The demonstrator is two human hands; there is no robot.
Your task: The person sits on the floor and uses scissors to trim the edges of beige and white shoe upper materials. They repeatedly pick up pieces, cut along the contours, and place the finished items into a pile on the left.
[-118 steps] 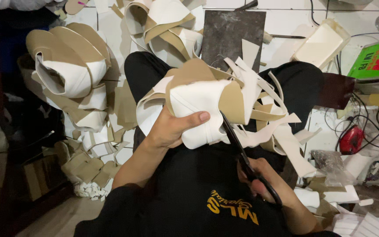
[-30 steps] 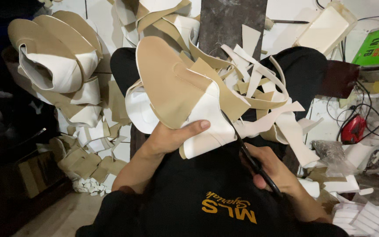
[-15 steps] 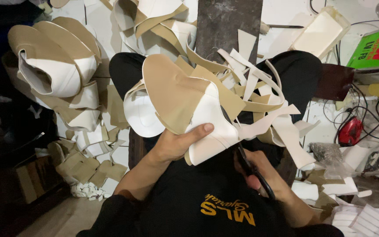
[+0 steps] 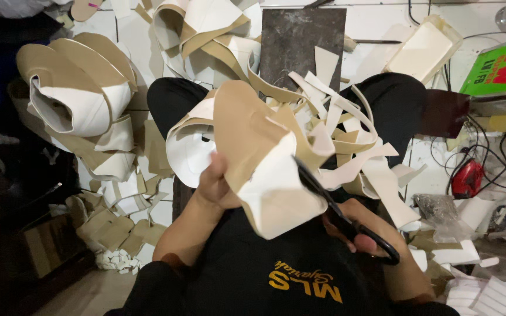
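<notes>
My left hand [image 4: 215,186] grips a large curled sheet of tan and white material [image 4: 259,146], held up over my lap. My right hand [image 4: 361,225] holds black scissors [image 4: 338,213], whose blades meet the sheet's lower right edge. Several cut white and tan strips [image 4: 352,146] hang and pile on my lap to the right of the sheet. I sit with legs in black, wearing a black shirt.
A big roll of tan and white sheets [image 4: 77,93] lies at left with scraps [image 4: 112,234] below it. More curled sheets [image 4: 200,29] and a dark slab [image 4: 303,41] lie ahead. A green box [image 4: 502,67], a red tool [image 4: 467,178] and cables sit at right.
My left hand has turned the sheet so its tan face shows more and shifted its grip to the edge. The scissors have moved further along the sheet's lower edge.
</notes>
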